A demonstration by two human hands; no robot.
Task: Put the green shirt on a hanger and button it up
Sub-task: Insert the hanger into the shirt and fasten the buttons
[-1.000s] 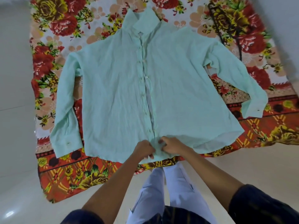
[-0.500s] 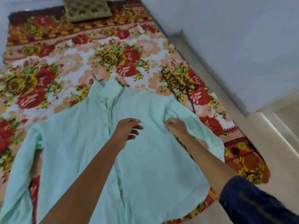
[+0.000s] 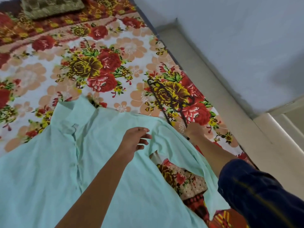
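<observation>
Green shirt [image 3: 102,170] is observed unhung at lower left; right hand [image 3: 195,130], grip indiscernible, reaches the hanger [image 3: 171,99], left hand [image 3: 135,142] relaxed, fetching judged underway.

- A floral bedsheet [image 3: 102,51] covers the bed: red and yellow roses with green leaves and peach blossoms on a white ground
- Its far end has a dark red border band [image 3: 49,28] with small yellow flowers
- A greenish-brown patterned cushion [image 3: 51,6] lies at the far edge, on that border
- A pale blue-grey wall [image 3: 230,38] runs along the right side of the bed
- A beige ledge [image 3: 205,76] sits between the bed and the wall
- A cream frame [image 3: 279,129] shows at the far right
</observation>
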